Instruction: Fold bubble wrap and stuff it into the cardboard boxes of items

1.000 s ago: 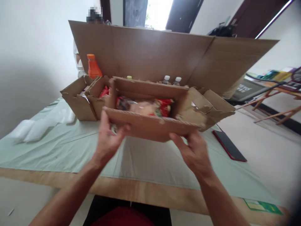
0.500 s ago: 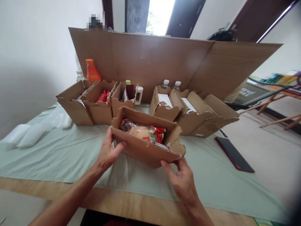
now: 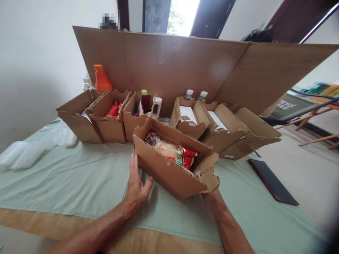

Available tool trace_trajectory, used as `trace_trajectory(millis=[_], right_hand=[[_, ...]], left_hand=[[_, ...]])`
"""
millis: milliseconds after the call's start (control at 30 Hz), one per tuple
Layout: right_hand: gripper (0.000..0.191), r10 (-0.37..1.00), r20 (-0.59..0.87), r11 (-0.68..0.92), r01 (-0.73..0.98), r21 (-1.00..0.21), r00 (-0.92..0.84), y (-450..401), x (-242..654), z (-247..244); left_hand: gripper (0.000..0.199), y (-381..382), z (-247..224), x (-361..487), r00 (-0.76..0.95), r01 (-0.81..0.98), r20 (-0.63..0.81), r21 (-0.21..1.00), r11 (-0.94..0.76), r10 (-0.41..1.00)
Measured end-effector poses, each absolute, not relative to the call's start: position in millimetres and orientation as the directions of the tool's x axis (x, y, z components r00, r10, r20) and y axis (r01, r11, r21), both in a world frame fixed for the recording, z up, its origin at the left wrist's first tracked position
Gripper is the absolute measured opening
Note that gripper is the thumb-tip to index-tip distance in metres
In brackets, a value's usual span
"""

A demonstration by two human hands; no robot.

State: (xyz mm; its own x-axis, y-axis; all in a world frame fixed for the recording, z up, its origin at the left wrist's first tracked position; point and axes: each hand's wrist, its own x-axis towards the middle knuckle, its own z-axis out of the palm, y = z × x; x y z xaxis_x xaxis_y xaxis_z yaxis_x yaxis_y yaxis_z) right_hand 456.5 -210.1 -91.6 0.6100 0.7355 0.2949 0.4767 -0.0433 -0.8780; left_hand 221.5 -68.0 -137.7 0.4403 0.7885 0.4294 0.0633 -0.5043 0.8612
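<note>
A cardboard box [image 3: 169,173] with an open top sits at a slant in front of me. Inside lies a clear and red food packet [image 3: 172,152], its contents pale and round. My left hand [image 3: 137,188] is at the box's left end, fingers stretched up against its side and thumb apart, below the front wall. At the right end, my right hand [image 3: 212,198] reaches under the box and supports it; its fingers are hidden behind the cardboard.
Behind stand cardboard bins, one with red packets [image 3: 114,110], others with white boxes [image 3: 188,115]. An orange bottle [image 3: 102,80] and a tall cardboard panel [image 3: 169,67] are at the back. Bubble wrap [image 3: 22,155] lies left, a dark flat case [image 3: 272,181] right.
The box has shifted right in view and turned, its right end now nearer me. My left thumb has come off the front wall, and my right hand has slipped further underneath.
</note>
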Motion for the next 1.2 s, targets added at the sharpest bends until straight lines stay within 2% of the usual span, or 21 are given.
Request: trace_trajectory(millis=[100, 233, 333, 433, 533, 700, 933, 1033, 1133, 1200], right_hand=[[0.051, 0.741, 0.252, -0.025, 0.402, -0.916, 0.622, -215, 452, -99], [0.045, 0.720, 0.213, -0.019, 0.325, -0.946, 0.661, -225, 442, -110], [0.039, 0.697, 0.208, -0.077, 0.361, -0.930, 0.686, -228, 438, -119], [0.035, 0.688, 0.204, -0.184, 0.439, -0.879, 0.696, -230, 436, -128], [0.036, 0.677, 0.193, -0.280, 0.491, -0.825, 0.710, -230, 433, -133], [0.037, 0.681, 0.180, -0.369, 0.545, -0.753, 0.710, -224, 424, -122], [0.033, 0.743, 0.178, -0.314, 0.571, -0.759, 0.646, -207, 421, -103], [0.031, 0.800, 0.212, -0.236, 0.620, -0.748, 0.561, -194, 432, -102], [0.034, 0.797, 0.261, -0.212, 0.656, -0.724, 0.545, -185, 441, -106], [0.035, 0.781, 0.295, -0.200, 0.668, -0.716, 0.550, -184, 443, -111]], left_hand=[[0.098, -75, -133, 228, 0.495, 0.114, 0.441, 0.821, -0.559, 0.749], [0.105, -82, -128, 232, 0.677, 0.111, 0.406, 0.769, -0.629, 0.615], [0.106, -86, -128, 231, 0.767, 0.055, 0.377, 0.767, -0.639, 0.519], [0.110, -85, -128, 228, 0.781, 0.038, 0.378, 0.766, -0.642, 0.497], [0.114, -83, -130, 228, 0.770, 0.036, 0.399, 0.752, -0.659, 0.498], [0.110, -80, -133, 230, 0.746, 0.053, 0.410, 0.749, -0.661, 0.524], [0.095, -68, -142, 228, 0.704, 0.009, 0.437, 0.783, -0.622, 0.559], [0.086, -50, -137, 232, 0.675, 0.061, 0.340, 0.859, -0.508, 0.656], [0.079, -25, -119, 241, 0.669, 0.170, 0.187, 0.903, -0.393, 0.719], [0.064, -9, -107, 247, 0.659, 0.247, 0.123, 0.896, -0.368, 0.742]])
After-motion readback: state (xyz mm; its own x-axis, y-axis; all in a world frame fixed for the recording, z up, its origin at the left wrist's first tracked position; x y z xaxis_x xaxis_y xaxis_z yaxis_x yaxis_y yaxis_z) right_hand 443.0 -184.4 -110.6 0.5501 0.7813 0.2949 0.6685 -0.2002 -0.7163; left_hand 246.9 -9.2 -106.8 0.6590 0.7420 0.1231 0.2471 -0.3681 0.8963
